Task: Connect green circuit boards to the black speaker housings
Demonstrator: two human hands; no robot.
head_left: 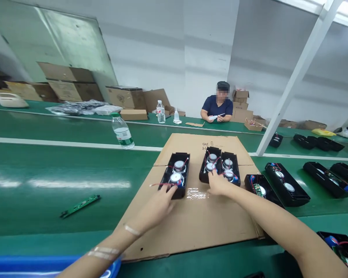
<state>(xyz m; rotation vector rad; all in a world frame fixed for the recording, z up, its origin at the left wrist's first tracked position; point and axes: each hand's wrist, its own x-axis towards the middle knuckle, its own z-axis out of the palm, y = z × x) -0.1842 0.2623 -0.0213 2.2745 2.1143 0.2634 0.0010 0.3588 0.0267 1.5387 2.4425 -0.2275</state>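
Observation:
Three black speaker housings lie open side up on a flattened cardboard sheet (191,224), each with two round drivers and red wires. My left hand (158,202) grips the near end of the left speaker housing (178,160). To its right, a middle speaker housing (205,162) and a right speaker housing (234,166) stand side by side, touching or nearly so. My right hand (219,184) has its fingers closed on the near end of the middle one; its fingertips are partly hidden.
More black housings (288,185) line the green bench at right, beside a white post (298,77). A green circuit board (80,206) lies left, a water bottle (122,131) behind it. A blue tray (46,266) is at front left. A person (217,106) sits across.

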